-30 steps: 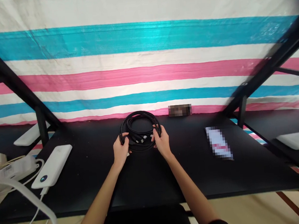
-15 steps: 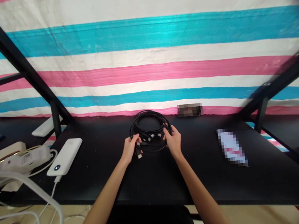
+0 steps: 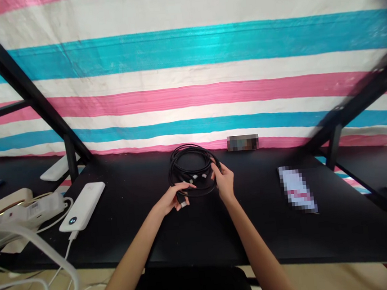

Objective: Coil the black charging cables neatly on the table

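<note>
A coiled black cable (image 3: 171,165) is at the middle of the black desk, in loops of several turns. My right hand (image 3: 222,178) is closed round the right side of the loops, thumb on top. At the near left of the coil, my left hand (image 3: 171,198) pinches part of the cable, its thumb stretched across the strands. Beside its fingers a black plug with a silver tip (image 3: 183,201) points toward me. Inside the loop lie more silver-tipped plugs (image 3: 195,177). The fingertips under the cable are partly hidden.
To the left lie a white power bank (image 3: 83,206) with a cord and a white power strip (image 3: 26,209). A blurred-out flat item (image 3: 298,190) lies on the right, and a blurred-out box (image 3: 242,143) stands at the back. Black frame bars flank the desk (image 3: 126,232) before a striped sheet.
My left hand has moved slightly down and right along the coil, and its thumb now reaches over the strands. The plug beside it has turned a little. My right hand keeps its grip.
</note>
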Demonstrator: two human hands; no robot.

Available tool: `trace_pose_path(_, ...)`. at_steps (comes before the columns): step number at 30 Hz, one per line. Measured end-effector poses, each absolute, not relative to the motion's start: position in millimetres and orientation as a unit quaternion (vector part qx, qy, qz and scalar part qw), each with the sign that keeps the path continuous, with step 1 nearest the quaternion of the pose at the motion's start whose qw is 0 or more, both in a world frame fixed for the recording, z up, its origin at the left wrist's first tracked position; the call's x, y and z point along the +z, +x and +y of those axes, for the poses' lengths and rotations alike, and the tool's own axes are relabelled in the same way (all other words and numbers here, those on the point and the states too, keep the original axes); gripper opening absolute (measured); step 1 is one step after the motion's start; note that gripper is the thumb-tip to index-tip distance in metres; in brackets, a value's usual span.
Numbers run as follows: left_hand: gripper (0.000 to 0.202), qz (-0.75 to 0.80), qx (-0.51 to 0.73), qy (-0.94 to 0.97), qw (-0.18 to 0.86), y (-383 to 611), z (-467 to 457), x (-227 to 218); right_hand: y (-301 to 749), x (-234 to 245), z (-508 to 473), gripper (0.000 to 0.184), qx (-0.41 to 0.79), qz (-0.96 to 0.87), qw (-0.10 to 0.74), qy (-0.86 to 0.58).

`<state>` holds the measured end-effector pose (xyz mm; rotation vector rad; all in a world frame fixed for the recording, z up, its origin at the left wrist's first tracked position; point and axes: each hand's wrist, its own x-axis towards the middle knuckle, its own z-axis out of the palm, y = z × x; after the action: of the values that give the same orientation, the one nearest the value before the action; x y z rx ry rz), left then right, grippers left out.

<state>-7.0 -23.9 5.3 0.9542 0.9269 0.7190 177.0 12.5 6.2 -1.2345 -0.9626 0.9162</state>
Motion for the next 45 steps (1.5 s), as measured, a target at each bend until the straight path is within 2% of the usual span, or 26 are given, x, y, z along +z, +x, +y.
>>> trace_pose_path(5,0.04,0.396,0.321,0.437,0.741,-5.7,-26.8,8.5,181.2,7.9,13.6,0.056,0.44,-0.408,0.606,-0.522)
trace_pose_path(13,0.042,0.417,0.394,0.442,0.69,6.6,-15.6,11.5,178.0,-1.5,20.5,0.049,0.506,-0.419,0.59,-0.47)
trace_pose_path(17,0.038,0.439,0.443,0.421,0.658,20.3,-5.4,18.2,175.7,-2.7,20.7,0.053,0.531,-0.424,0.58,-0.449)
trace_pose_path(20,0.035,0.444,0.462,0.4,0.655,30.5,5.5,23.7,175.9,-3.1,19.9,0.048,0.544,-0.432,0.581,-0.423)
trace_pose_path(29,0.03,0.472,0.445,0.33,0.686,40.2,20.3,21.1,177.2,-11.6,22.3,0.052,0.527,-0.466,0.57,-0.424)
trace_pose_path(35,0.058,0.491,0.366,0.425,0.667,29.1,8.9,27.7,173.6,-11.4,23.1,0.064,0.515,-0.438,0.587,-0.445)
trace_pose_path(38,0.062,0.506,0.351,0.46,0.64,28.7,8.9,22.5,172.7,-15.8,25.2,0.067,0.5,-0.439,0.594,-0.453)
trace_pose_path(41,0.06,0.522,0.348,0.47,0.622,31.3,11.5,13.1,174.3,-24.0,28.6,0.063,0.446,-0.461,0.605,-0.472)
trace_pose_path(45,0.058,0.539,0.352,0.479,0.597,34.1,15.3,3.9,178.0,-29.2,30.6,0.049,0.4,-0.479,0.618,-0.478)
